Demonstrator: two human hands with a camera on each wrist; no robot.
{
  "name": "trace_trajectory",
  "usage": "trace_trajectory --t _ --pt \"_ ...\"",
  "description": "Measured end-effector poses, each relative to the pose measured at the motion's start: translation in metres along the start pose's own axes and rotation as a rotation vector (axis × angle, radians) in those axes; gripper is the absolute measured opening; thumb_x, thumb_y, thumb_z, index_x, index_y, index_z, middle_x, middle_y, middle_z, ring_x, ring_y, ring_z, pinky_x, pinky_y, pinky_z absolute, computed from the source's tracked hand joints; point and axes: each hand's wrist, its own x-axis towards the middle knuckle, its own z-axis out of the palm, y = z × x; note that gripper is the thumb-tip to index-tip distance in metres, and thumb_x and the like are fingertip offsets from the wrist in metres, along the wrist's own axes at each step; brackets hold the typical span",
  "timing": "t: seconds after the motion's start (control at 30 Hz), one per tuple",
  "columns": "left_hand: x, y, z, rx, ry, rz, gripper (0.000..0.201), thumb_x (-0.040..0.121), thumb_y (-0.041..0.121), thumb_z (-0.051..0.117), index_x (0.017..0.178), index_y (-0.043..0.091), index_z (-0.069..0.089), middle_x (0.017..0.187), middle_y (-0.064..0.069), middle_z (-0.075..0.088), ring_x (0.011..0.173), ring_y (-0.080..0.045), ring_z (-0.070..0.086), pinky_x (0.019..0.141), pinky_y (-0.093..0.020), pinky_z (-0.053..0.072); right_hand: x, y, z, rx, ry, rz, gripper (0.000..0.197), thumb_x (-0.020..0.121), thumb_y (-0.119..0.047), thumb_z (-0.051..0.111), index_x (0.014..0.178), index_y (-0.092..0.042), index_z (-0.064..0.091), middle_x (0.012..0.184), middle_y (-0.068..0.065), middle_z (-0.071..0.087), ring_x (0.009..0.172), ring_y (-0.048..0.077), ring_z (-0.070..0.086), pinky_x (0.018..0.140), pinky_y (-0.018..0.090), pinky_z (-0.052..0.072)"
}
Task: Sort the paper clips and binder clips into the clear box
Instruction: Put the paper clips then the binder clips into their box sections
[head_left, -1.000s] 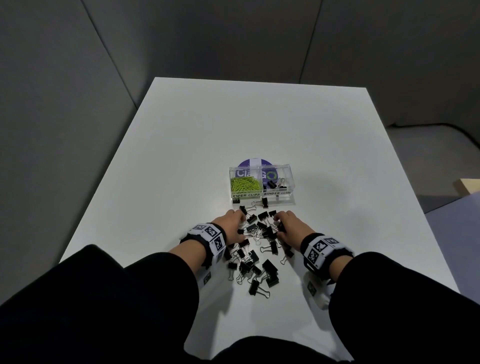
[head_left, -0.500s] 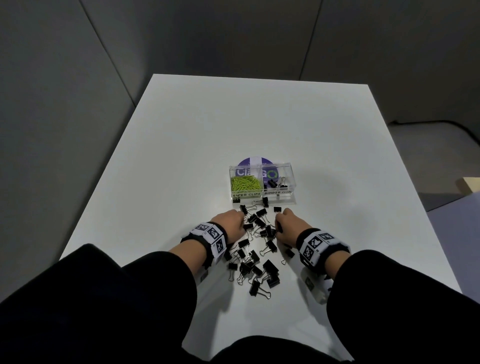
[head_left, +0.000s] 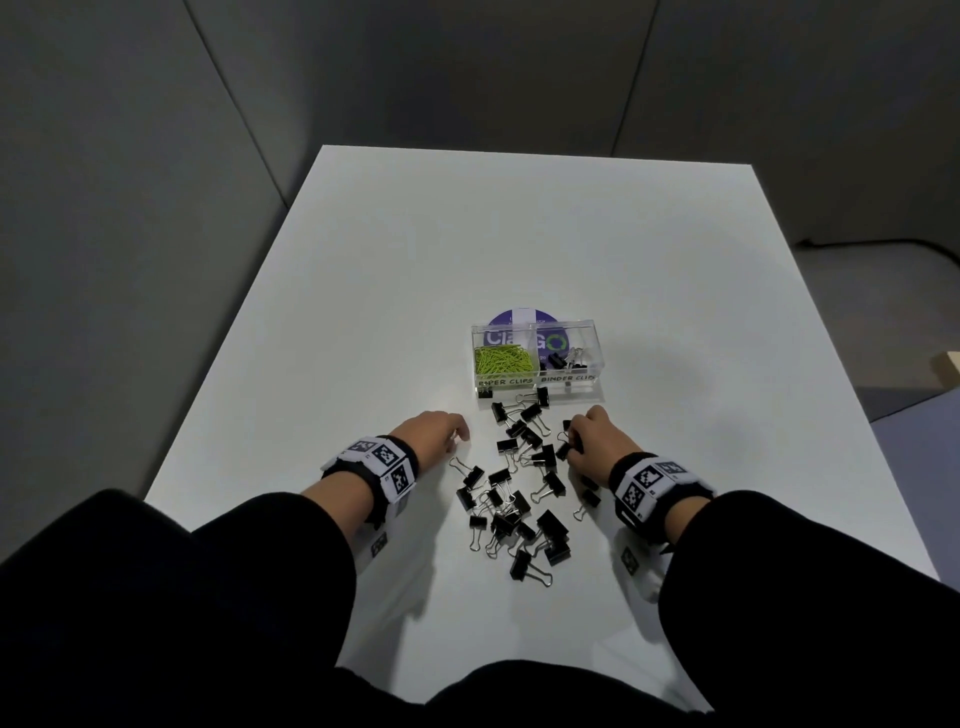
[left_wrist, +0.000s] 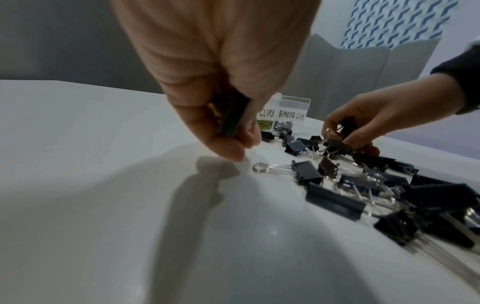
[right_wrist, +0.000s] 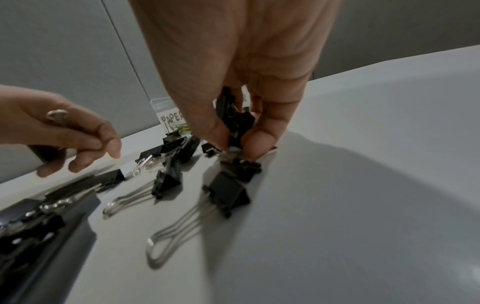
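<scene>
My left hand (left_wrist: 207, 67) grips a binder clip (left_wrist: 231, 117), its long axis upright. My right hand (head_left: 597, 441) pinches black clips (right_wrist: 236, 121) above the tabletop (head_left: 363, 312) pile, near the clear box (head_left: 537, 387), whose long axis runs left-right.

Clear box (head_left: 535, 387), two compartments: green paper clips (head_left: 503, 360) left, few binder clips (head_left: 563, 361) right. Black binder clips (head_left: 519, 483) scattered just before it.
</scene>
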Motion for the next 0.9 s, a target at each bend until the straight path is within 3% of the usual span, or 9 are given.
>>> trace_trajectory --t 0.07,0.2,0.37,0.47,0.53,0.7,0.9 --pt "-0.004 0.000 -0.001 -0.047 0.003 0.008 0.032 0.093 0.002 0.039 0.120 0.009 0.054 0.096 -0.013 0.060 0.079 -0.019 0.048 0.063 -0.024 0.038 -0.001 0.000 -0.004 0.021 0.019 0.010 0.004 0.087 -0.010 0.048 0.088 -0.008 0.045 0.098 0.012 0.045 0.076 0.023 0.044 0.069 0.030 0.036" --pt "-0.009 -0.003 0.003 0.013 -0.040 0.032 0.033 0.094 0.030 0.050 0.124 0.018 0.050 0.115 -0.009 0.060 0.103 -0.023 0.057 0.087 -0.030 0.043 -0.005 0.002 -0.013 0.089 0.046 0.048 0.006 0.085 -0.009 0.047 0.083 -0.011 0.042 0.082 0.009 0.052 0.075 0.024 0.047 0.067 0.029 0.037" --pt "-0.013 -0.001 0.013 0.097 -0.140 0.064 0.046 0.087 0.025 0.056 0.131 0.021 0.042 0.124 -0.007 0.050 0.109 -0.023 0.055 0.091 -0.035 0.047 -0.012 -0.007 -0.012 0.122 0.038 -0.048 0.006 0.089 -0.013 0.048 0.090 -0.010 0.053 0.091 0.010 0.060 0.084 0.024 0.054 0.071 0.029 0.041" --pt "-0.009 -0.001 0.015 0.102 -0.133 0.048 0.042 0.088 0.030 0.058 0.127 0.020 0.046 0.125 -0.006 0.049 0.110 -0.022 0.053 0.092 -0.033 0.043 -0.011 -0.014 -0.004 0.014 -0.020 -0.115 0.036 0.089 -0.027 0.057 0.119 -0.009 0.052 0.116 0.012 0.059 0.105 0.026 0.056 0.088 0.034 0.044" --pt "-0.007 -0.001 0.015 0.099 -0.137 0.042 0.037 0.089 0.030 0.058 0.122 0.018 0.050 0.124 -0.006 0.049 0.110 -0.022 0.053 0.092 -0.032 0.042 -0.009 -0.017 0.003 -0.089 -0.035 -0.132 0.043 0.089 -0.028 0.058 0.126 -0.009 0.048 0.123 0.012 0.055 0.112 0.027 0.053 0.094 0.035 0.044" --pt "-0.002 -0.001 0.018 0.112 -0.174 0.032 0.025 0.090 0.025 0.057 0.109 0.009 0.058 0.121 -0.010 0.051 0.109 -0.025 0.054 0.091 -0.032 0.042 -0.008 -0.017 0.006 -0.120 -0.026 -0.131 0.033 0.090 -0.026 0.057 0.116 -0.008 0.051 0.118 0.012 0.056 0.108 0.029 0.055 0.092 0.037 0.045" --pt "0.006 -0.004 0.016 0.092 -0.160 0.049 0.022 0.093 0.026 0.051 0.105 0.009 0.058 0.118 -0.011 0.052 0.100 -0.024 0.056 0.088 -0.030 0.043 -0.010 -0.008 -0.006 -0.066 0.034 -0.170 0.020 0.092 -0.023 0.052 0.105 -0.009 0.054 0.110 0.009 0.059 0.097 0.025 0.056 0.083 0.032 0.046"
